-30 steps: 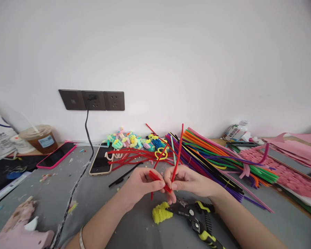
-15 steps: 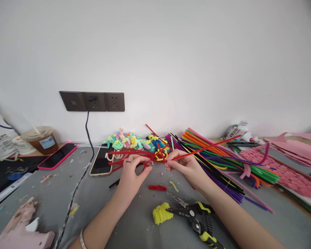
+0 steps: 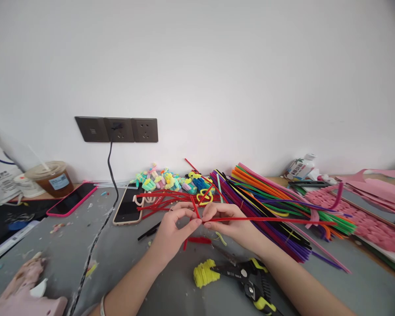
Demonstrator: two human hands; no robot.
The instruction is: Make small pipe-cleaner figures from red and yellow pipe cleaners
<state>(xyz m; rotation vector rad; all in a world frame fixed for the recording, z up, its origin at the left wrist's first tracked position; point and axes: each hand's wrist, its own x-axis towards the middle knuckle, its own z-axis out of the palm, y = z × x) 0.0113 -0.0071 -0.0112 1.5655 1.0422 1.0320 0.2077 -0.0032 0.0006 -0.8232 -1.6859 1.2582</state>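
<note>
Red pipe cleaners point(image 3: 273, 219) meet between my two hands above the middle of the table; one long strand runs far out to the right. My left hand point(image 3: 179, 226) is closed, thumb and forefinger pinching the red pipe cleaners near a bend. Fingertips almost touching it, my right hand point(image 3: 227, 221) pinches the same red strands. A short red end sticks up between the hands and another hangs below the left one. Under them lie a small red folded piece point(image 3: 199, 240), a yellow coiled roll point(image 3: 206, 273) and black-and-yellow pliers point(image 3: 245, 274).
Bundled coloured pipe cleaners point(image 3: 266, 193) lie at right, beside pink braided material point(image 3: 335, 215). Loose red strands and pastel pieces point(image 3: 161, 179) sit near the wall. Two phones point(image 3: 74, 199), a drink cup point(image 3: 54, 180) and a black cable point(image 3: 100, 224) are on the left.
My hands have come together at the centre, the right moving left and slightly down. The long red strand has swung from slanting upward to nearly level.
</note>
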